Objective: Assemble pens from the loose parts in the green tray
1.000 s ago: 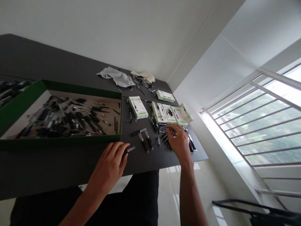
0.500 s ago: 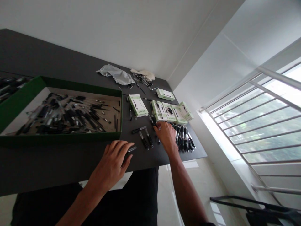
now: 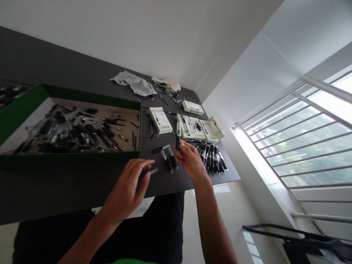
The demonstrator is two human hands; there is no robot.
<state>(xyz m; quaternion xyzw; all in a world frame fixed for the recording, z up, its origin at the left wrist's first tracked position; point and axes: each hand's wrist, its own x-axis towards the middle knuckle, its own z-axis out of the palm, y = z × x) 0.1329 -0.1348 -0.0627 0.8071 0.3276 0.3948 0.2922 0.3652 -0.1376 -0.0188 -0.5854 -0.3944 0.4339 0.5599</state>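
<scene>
My right hand [image 3: 191, 159] is closed, pinching an upright pen [image 3: 178, 136] with a clear upper part and a black lower part. My left hand [image 3: 130, 183] hovers low over the table's front edge, thumb and index finger apart. Just beyond its thumb is a small clear pen piece [image 3: 154, 171]; its other end is hidden, and it seems to lie on the table. Between the hands lie several loose pens [image 3: 167, 158], one crosswise above the others. Right of my right hand, a pile of black-and-clear pens [image 3: 213, 159] lies side by side.
A green-rimmed box [image 3: 82, 156] of mixed pen parts stands left. Green-and-white pen boxes [image 3: 161, 121] lie beyond the hands, some open [image 3: 210, 130]. Further back are a grey cloth [image 3: 133, 82], a cream cloth [image 3: 169, 83] and more pens [image 3: 166, 90]. A wall borders the table [image 3: 110, 194].
My right hand has raised a pen from the table beside the open boxes, turning it upright. My left hand has shifted slightly forward, its thumb and index finger spread wider.
</scene>
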